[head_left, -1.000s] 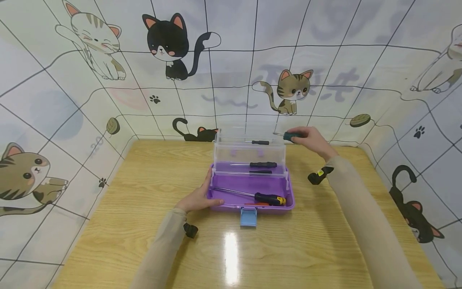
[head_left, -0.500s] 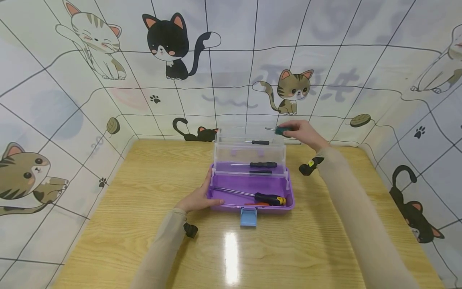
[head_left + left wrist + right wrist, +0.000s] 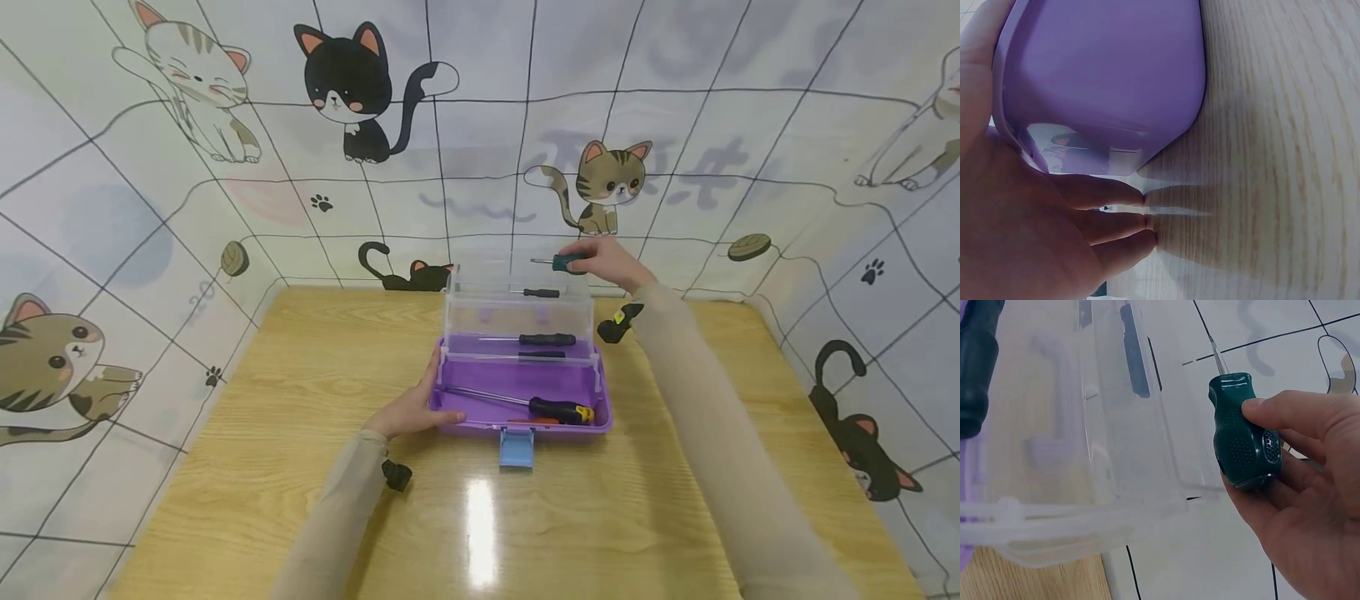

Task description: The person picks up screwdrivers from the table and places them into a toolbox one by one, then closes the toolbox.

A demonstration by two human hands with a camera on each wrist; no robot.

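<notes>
My right hand (image 3: 609, 262) pinches a stubby green-handled screwdriver (image 3: 1241, 434) between thumb and fingers, its metal tip pointing left. It is held level above the top clear tray (image 3: 480, 292) of a purple toolbox (image 3: 480, 429), close to the wall. My left hand (image 3: 408, 412) rests against the toolbox's left end, thumb at the front rim. In the left wrist view its straight fingers reach down beside the box wall (image 3: 1116, 69) to the table. A long screwdriver with a black and yellow handle (image 3: 558, 411) lies in the box's base.
Several black-handled screwdrivers, including one in the middle tray (image 3: 547, 340) and a small one above (image 3: 542, 293), lie in the clear tiers. A blue latch (image 3: 517, 450) hangs at the box's front. The wooden table (image 3: 315, 367) meets a cat-patterned wall (image 3: 480, 167) behind.
My right hand has moved left and slightly up with the green screwdriver, from the right of the trays to over the top one. My left hand stays at the toolbox.
</notes>
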